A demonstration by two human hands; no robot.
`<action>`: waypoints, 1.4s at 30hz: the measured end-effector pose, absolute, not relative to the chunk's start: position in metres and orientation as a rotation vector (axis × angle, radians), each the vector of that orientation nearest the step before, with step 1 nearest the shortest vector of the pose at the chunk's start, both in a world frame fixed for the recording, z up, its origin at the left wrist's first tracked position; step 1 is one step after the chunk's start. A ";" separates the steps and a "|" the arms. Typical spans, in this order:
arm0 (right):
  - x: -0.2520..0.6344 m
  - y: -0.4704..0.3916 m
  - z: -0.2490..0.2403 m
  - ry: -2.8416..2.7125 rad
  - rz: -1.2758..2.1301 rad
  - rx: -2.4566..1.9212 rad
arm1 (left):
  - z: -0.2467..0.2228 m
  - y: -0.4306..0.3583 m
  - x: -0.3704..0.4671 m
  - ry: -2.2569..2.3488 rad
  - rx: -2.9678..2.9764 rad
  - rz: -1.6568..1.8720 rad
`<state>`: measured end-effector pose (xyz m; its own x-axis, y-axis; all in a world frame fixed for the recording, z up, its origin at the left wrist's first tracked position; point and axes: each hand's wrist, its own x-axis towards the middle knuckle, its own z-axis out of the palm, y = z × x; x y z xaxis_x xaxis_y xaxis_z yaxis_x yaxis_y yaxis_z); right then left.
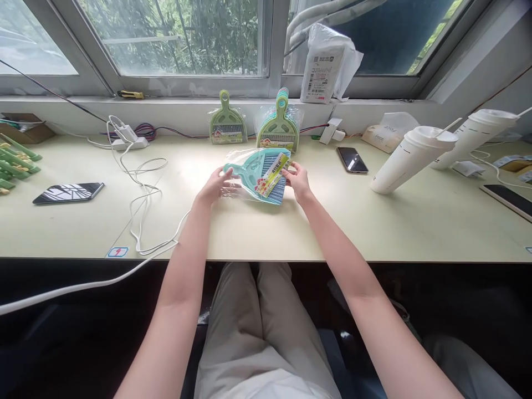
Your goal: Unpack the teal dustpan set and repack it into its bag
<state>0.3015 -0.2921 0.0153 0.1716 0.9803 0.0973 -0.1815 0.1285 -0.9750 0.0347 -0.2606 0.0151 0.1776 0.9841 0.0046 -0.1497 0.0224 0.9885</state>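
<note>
A teal dustpan and brush set (pixel 253 172) in a clear plastic wrapper lies sideways between my hands, just above or on the table. Its handle points left and its bristles point right, with a yellow-green label (pixel 272 176) slanted across it. My left hand (pixel 215 185) grips the handle end and the loose wrapper. At the bristle end, my right hand (pixel 297 180) pinches the edge beside the label. Behind it, a green dustpan set (pixel 228 119) leans against the sill wall, and a stack of similar sets (pixel 279 124) leans to its right.
White cables (pixel 143 194) and a power strip (pixel 129 141) lie left, near a dark phone (pixel 68 193) and green items (pixel 16 160). To the right are another phone (pixel 352 159), tissue pack (pixel 388 132) and white cups (pixel 409 158). A wrapped package (pixel 322 72) and yellow cutter (pixel 130 95) rest on the sill.
</note>
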 end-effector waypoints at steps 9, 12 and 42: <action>0.315 -0.290 0.014 -0.772 0.924 -1.085 | 0.005 -0.251 0.020 1.188 1.252 1.176; 0.323 -0.285 0.011 -0.641 0.873 -1.097 | -0.001 -0.238 0.005 1.461 1.203 1.421; 0.325 -0.285 0.019 -0.718 1.176 -1.297 | 0.018 -0.270 0.072 1.270 1.232 1.307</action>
<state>0.3245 -0.2850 0.0187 0.3021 0.9319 -0.2008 -0.2476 -0.1267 -0.9605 0.0721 -0.2704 0.0183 -0.0903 0.9940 0.0614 0.0331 -0.0586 0.9977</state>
